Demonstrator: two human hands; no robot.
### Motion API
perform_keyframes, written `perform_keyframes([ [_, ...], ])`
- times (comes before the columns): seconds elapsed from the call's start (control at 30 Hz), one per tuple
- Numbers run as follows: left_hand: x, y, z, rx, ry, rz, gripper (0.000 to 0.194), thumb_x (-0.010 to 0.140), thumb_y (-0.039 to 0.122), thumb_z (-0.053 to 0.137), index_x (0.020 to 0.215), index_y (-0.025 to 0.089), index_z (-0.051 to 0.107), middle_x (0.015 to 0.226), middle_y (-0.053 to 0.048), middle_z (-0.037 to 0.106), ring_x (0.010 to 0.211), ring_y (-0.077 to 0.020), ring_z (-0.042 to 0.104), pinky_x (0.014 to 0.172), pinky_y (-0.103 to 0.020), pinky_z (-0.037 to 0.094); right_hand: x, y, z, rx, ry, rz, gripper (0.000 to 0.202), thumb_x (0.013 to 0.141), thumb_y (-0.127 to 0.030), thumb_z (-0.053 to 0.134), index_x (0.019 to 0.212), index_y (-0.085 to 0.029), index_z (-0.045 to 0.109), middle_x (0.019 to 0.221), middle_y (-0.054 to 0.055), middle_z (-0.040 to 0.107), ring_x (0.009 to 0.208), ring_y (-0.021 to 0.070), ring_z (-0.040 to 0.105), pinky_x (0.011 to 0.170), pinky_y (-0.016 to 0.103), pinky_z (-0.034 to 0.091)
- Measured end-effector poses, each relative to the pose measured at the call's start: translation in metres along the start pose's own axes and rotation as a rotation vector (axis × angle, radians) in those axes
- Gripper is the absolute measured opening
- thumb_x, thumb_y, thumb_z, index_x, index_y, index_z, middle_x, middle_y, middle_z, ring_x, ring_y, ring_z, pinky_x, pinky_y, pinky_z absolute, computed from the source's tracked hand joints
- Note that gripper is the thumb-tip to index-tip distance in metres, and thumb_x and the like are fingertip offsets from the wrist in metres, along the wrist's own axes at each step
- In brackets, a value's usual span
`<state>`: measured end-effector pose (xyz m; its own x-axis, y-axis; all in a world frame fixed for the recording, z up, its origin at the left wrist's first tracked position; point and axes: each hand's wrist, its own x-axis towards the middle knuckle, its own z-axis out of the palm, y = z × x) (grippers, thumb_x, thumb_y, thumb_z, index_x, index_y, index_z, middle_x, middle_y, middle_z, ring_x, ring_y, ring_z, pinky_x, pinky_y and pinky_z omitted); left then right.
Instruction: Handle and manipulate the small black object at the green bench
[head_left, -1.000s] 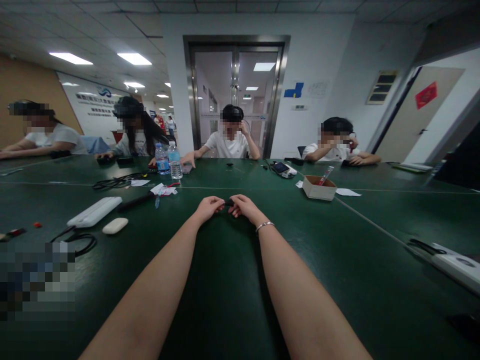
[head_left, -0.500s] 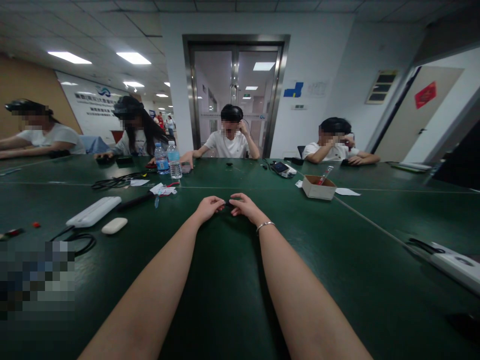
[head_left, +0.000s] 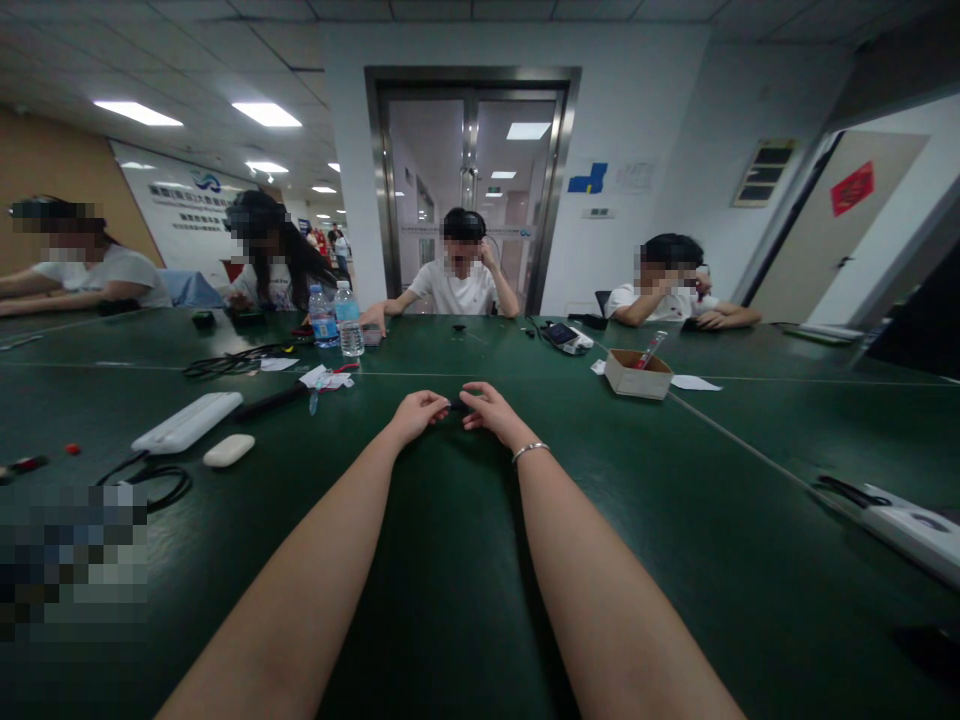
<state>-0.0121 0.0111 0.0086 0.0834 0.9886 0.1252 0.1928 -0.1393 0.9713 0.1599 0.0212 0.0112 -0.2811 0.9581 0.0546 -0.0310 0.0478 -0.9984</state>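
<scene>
Over the green table [head_left: 457, 560], my two hands meet in front of me, with a small black object [head_left: 455, 406] between their fingertips. It is too small and too covered to name. My left hand [head_left: 420, 416] is closed, thumb and fingers pinched at the object's left end. From the other side, my right hand [head_left: 491, 412], with a silver bangle at the wrist, curls its fingers about the right end. Its index finger is raised slightly above the others, and part of the object is hidden beneath them.
Left lie a white power strip [head_left: 187, 422], a white oval case [head_left: 229, 451] and cables [head_left: 232, 363]. Water bottles [head_left: 349, 322] stand farther back. A small cardboard box [head_left: 637, 376] sits to the right, another white strip [head_left: 919, 530] at the right edge. Several people sit across the table.
My right index finger has lifted slightly; otherwise my hands stay almost in place around the black object. Across the table, a person at the left has raised one hand off the table.
</scene>
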Motion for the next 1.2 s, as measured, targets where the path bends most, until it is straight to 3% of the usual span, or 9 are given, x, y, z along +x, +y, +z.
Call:
perform_keyframes([
  [0.17, 0.0009, -0.0016, -0.0007, -0.008, -0.004, 0.002, 0.033, 0.065, 0.041, 0.069, 0.079, 0.012, 0.062, 0.071, -0.006, 0.064, 0.065, -0.013, 0.056, 0.06, -0.025, 0.043, -0.001, 0.0001, -0.0008, 0.014, -0.031, -0.039, 0.025, 0.081, -0.007, 0.058, 0.102, -0.018, 0.051, 0.081, 0.001, 0.057, 0.047, 0.0064, 0.058, 0.044, 0.016, 0.052],
  [0.3, 0.0014, -0.0024, -0.0009, -0.016, -0.007, 0.005, 0.032, 0.066, 0.04, 0.069, 0.079, 0.012, 0.062, 0.072, -0.006, 0.064, 0.065, -0.013, 0.057, 0.06, -0.025, 0.043, -0.0017, -0.0016, 0.0004, -0.011, -0.022, 0.025, 0.016, 0.085, -0.015, 0.055, 0.1, -0.016, 0.05, 0.073, 0.001, 0.057, 0.044, 0.0076, 0.057, 0.04, 0.017, 0.05],
  [0.43, 0.0013, -0.0017, -0.0009, -0.012, -0.008, -0.002, 0.032, 0.065, 0.039, 0.07, 0.079, 0.012, 0.062, 0.072, -0.006, 0.064, 0.065, -0.0133, 0.057, 0.06, -0.026, 0.043, -0.0014, -0.002, 0.0011, -0.01, -0.016, -0.012, 0.025, 0.08, -0.01, 0.06, 0.101, -0.017, 0.049, 0.081, 0.002, 0.058, 0.046, 0.007, 0.058, 0.042, 0.017, 0.051],
  [0.57, 0.0018, -0.0021, -0.001, -0.017, -0.008, 0.004, 0.033, 0.065, 0.04, 0.069, 0.08, 0.012, 0.062, 0.073, -0.006, 0.064, 0.066, -0.0134, 0.057, 0.06, -0.025, 0.043, 0.0, -0.0007, 0.0006, -0.037, -0.017, 0.024, 0.012, 0.089, -0.018, 0.05, 0.1, -0.014, 0.049, 0.07, 0.002, 0.058, 0.039, 0.0072, 0.053, 0.035, 0.016, 0.046],
  [0.67, 0.0029, -0.0035, -0.0008, -0.022, 0.002, 0.007, 0.034, 0.065, 0.041, 0.069, 0.08, 0.012, 0.062, 0.072, -0.006, 0.064, 0.065, -0.0133, 0.057, 0.06, -0.025, 0.043, 0.0007, 0.0001, 0.0, -0.033, -0.024, -0.013, 0.02, 0.083, -0.009, 0.056, 0.102, -0.014, 0.05, 0.074, 0.001, 0.058, 0.04, 0.0058, 0.053, 0.038, 0.016, 0.049],
  [0.8, 0.0031, -0.004, -0.0005, -0.024, 0.001, 0.004, 0.035, 0.063, 0.042, 0.07, 0.08, 0.012, 0.062, 0.072, -0.006, 0.064, 0.066, -0.0137, 0.058, 0.06, -0.025, 0.043, 0.002, 0.0011, -0.0007, -0.031, -0.01, 0.007, 0.018, 0.088, -0.021, 0.052, 0.105, -0.014, 0.05, 0.07, 0.0, 0.058, 0.038, 0.006, 0.051, 0.035, 0.016, 0.047],
  [0.93, 0.0019, -0.0026, -0.0004, -0.024, 0.004, 0.0, 0.036, 0.063, 0.042, 0.07, 0.08, 0.012, 0.062, 0.073, -0.006, 0.065, 0.066, -0.014, 0.058, 0.061, -0.025, 0.044, 0.0029, 0.002, -0.0013, -0.034, -0.033, -0.02, 0.024, 0.082, -0.012, 0.058, 0.105, -0.015, 0.051, 0.073, -0.001, 0.058, 0.039, 0.0051, 0.052, 0.038, 0.016, 0.049],
  [1.07, 0.0013, -0.0019, -0.0002, -0.024, 0.005, -0.006, 0.036, 0.063, 0.042, 0.07, 0.081, 0.012, 0.062, 0.073, -0.006, 0.065, 0.067, -0.0143, 0.058, 0.062, -0.026, 0.044, 0.0025, 0.0018, -0.0012, -0.033, -0.006, -0.011, 0.02, 0.085, -0.019, 0.055, 0.104, -0.015, 0.05, 0.065, -0.003, 0.055, 0.035, 0.0052, 0.048, 0.036, 0.018, 0.049],
  [1.2, 0.0018, -0.0022, -0.0002, -0.024, 0.003, -0.005, 0.035, 0.063, 0.042, 0.07, 0.08, 0.012, 0.062, 0.073, -0.007, 0.065, 0.066, -0.0143, 0.058, 0.061, -0.026, 0.044, 0.002, 0.0009, -0.0012, -0.016, -0.008, -0.024, 0.03, 0.08, -0.011, 0.059, 0.107, -0.017, 0.048, 0.071, -0.003, 0.055, 0.037, 0.0047, 0.049, 0.039, 0.019, 0.051],
])
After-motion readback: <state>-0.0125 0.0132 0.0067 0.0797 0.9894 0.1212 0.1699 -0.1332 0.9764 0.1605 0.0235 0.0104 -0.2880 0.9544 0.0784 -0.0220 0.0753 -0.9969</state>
